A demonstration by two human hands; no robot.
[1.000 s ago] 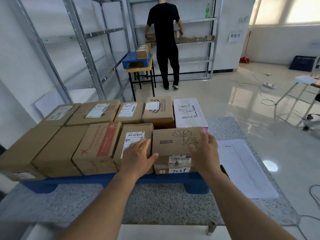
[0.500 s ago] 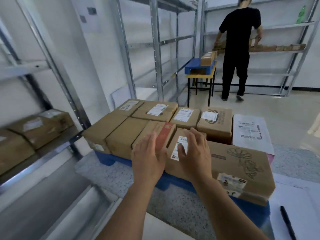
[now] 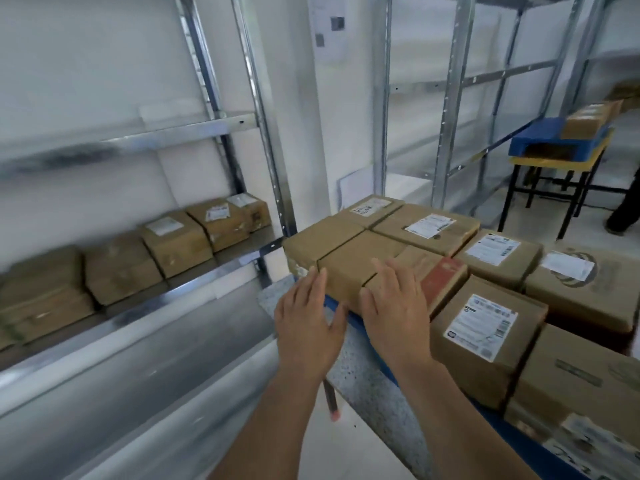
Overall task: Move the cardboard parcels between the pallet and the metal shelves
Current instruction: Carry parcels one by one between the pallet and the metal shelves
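Legible text: none; every print is too blurred to read.
White shipping labels with dark print sit on the cardboard parcels on the blue pallet, from 12 to 4 o'clock of the view; none can be made out. A handwritten label lies on the far corner parcel, unreadable. Labels on the parcels along the metal shelves at 9 o'clock are smeared. The wall sheet at 12 o'clock shows only dark squares.
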